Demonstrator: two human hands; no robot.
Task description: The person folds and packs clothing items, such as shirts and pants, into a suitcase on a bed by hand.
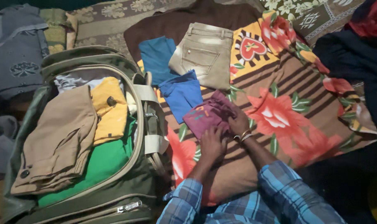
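left hand (212, 143), right hand (238, 123), fingertips under maroon garment (207, 114)

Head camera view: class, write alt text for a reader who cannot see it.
Both hands, left hand and right hand, press a folded maroon garment on a floral blanket. Beside it lies an open green bag packed with clothes.

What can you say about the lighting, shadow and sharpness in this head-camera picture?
Head view: dim, uneven light; the floral blanket and open olive bag are lit at the centre, while the corners fall into near-black shadow. Slightly soft and grainy throughout; both hands, left hand and right hand, on the folded maroon garment, look smeared. No glare.
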